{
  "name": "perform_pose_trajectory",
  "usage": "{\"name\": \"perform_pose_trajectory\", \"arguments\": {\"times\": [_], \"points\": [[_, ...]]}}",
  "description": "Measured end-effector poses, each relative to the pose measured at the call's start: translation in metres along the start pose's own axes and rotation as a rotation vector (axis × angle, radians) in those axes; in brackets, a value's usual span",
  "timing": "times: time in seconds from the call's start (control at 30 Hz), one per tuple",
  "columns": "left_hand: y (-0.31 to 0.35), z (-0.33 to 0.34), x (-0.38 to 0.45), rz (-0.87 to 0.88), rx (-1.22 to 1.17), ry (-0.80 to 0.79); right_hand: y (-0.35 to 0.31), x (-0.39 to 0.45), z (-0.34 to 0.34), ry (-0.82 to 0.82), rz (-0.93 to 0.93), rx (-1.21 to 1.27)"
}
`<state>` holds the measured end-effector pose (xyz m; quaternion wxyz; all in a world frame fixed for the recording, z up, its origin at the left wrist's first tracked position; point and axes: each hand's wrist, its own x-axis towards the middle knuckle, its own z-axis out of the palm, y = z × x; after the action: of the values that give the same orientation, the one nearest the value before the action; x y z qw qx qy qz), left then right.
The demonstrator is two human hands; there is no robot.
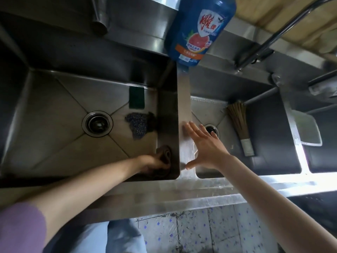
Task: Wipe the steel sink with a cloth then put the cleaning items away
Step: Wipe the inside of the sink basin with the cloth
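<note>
I had the left hand [155,162] clamped on the dark cloth [165,154], pressed into the sink's [54,106] corner at about 5 o'clock from the drain [97,123], where the right wall meets the floor, so the wipe reached the seam. The right hand [204,143] lay spread, fingers apart and holding nothing, on the divider [184,106], I judged as a brace. A green pad [136,97] and scrubber [137,124] sat at 3 o'clock, the bottle [198,30] at 1 o'clock, not yet put away.
</note>
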<state>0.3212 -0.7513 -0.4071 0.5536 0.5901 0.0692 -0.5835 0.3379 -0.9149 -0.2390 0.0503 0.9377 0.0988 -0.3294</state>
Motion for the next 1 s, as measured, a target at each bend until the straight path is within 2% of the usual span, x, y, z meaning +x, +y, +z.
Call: {"name": "perform_pose_trajectory", "arguments": {"times": [0.17,0.3,0.43,0.7,0.83,1.0], "points": [[-0.004,-0.002,0.011,0.048,0.012,0.020,-0.006,0.011,-0.005,-0.006,-0.005,-0.041],[-0.007,-0.007,0.016,0.131,0.181,0.110,-0.007,0.016,-0.007,-0.037,-0.003,-0.071],[-0.011,-0.014,0.026,0.175,0.217,0.124,-0.009,0.019,-0.008,-0.051,-0.008,-0.070],[-0.024,-0.015,0.033,0.195,0.153,0.149,-0.005,0.024,-0.006,-0.065,-0.017,-0.052],[-0.020,-0.021,0.035,0.131,0.004,0.053,-0.005,0.024,-0.006,-0.066,-0.021,-0.050],[-0.022,-0.019,0.041,0.176,0.019,0.149,-0.004,0.025,-0.005,-0.061,-0.020,-0.041]]}}
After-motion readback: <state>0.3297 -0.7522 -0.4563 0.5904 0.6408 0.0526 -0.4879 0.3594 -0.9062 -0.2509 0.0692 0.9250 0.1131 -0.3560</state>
